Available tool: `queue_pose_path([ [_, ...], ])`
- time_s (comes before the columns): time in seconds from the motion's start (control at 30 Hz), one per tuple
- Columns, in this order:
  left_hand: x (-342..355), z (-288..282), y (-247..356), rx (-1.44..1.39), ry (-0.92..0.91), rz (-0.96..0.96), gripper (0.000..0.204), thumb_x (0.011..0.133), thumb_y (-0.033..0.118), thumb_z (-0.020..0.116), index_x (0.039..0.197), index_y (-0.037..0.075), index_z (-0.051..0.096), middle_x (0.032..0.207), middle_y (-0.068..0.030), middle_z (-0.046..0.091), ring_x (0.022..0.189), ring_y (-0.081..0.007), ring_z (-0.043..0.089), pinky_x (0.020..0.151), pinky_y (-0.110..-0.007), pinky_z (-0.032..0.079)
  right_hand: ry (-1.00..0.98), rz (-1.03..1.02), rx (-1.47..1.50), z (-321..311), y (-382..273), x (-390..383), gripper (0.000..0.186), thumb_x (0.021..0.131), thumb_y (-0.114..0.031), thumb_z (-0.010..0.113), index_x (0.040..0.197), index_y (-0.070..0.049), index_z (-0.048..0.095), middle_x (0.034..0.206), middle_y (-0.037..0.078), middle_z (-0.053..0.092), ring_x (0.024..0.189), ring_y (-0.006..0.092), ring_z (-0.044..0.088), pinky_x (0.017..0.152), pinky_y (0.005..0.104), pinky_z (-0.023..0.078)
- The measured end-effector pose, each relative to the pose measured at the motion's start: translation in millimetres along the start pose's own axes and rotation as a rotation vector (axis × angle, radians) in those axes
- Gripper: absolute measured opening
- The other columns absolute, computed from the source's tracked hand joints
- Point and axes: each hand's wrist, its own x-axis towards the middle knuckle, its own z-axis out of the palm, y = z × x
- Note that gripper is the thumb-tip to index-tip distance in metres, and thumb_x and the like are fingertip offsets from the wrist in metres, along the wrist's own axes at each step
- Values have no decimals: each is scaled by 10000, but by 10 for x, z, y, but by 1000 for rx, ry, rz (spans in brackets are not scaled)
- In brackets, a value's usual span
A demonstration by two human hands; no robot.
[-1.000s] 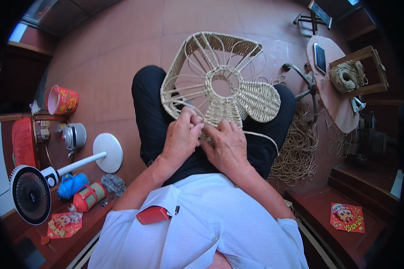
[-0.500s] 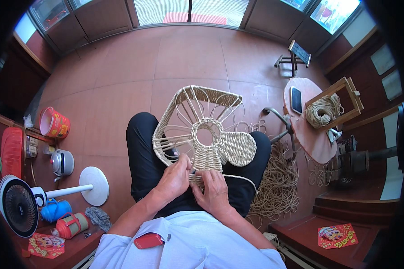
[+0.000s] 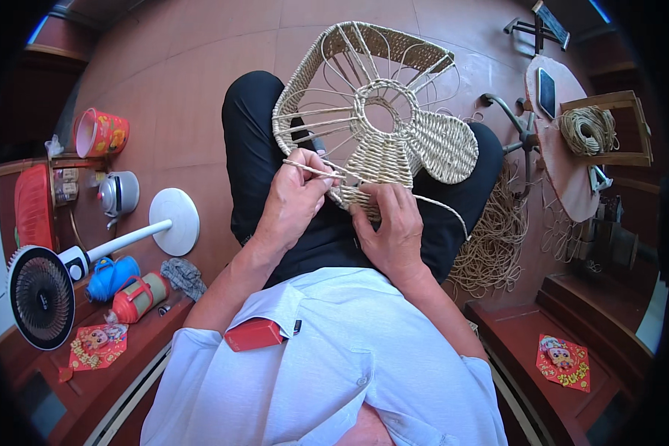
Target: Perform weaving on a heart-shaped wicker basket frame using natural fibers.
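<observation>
A half-woven straw-coloured piece (image 3: 446,149) lies across my lap, with a ring at its centre, solid woven petals, open spokes and a curved woven rim. My left hand (image 3: 293,201) is closed in a pinch on a straw-coloured cord (image 3: 452,212), whose short end sticks out past the fingers to the left. Against the near edge of the woven piece, my right hand (image 3: 392,227) grips the weave with thumb and fingers. The cord also trails out to the right beyond this hand. What lies under the right fingertips is hidden.
Loose cord (image 3: 490,253) heaps on the floor by my right knee. Beyond it, a pink-topped table (image 3: 554,175) holds a phone (image 3: 546,93) and a cord coil (image 3: 589,130). To the left stand a fan (image 3: 41,297), a kettle (image 3: 119,195), flasks and a red bucket (image 3: 100,134).
My left hand has drawn away from the right hand, and a cord end now shows across its fingers. The right hand stays at the woven edge. The view has tilted downward.
</observation>
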Motion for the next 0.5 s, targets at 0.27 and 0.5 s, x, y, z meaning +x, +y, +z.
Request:
queue_pose_path([
  [0.27, -17, -16, 96, 803, -61, 409, 198, 1021, 21, 647, 1204, 94, 627, 995, -101, 688, 744, -208, 726, 654, -355, 577, 30, 17, 1, 16, -12, 22, 356, 867, -136, 884, 1163, -75, 696, 1018, 116, 656, 966, 343, 655, 855, 465, 515],
  [0.5, 102, 1, -93, 1330, 219, 748, 145, 967, 32, 665, 1103, 76, 642, 977, -90, 675, 817, -294, 744, 697, -406, 586, 24, 30, 0, 36, 5, -3, 362, 871, -138, 880, 1179, -76, 700, 1034, 117, 657, 983, 345, 651, 861, 470, 511],
])
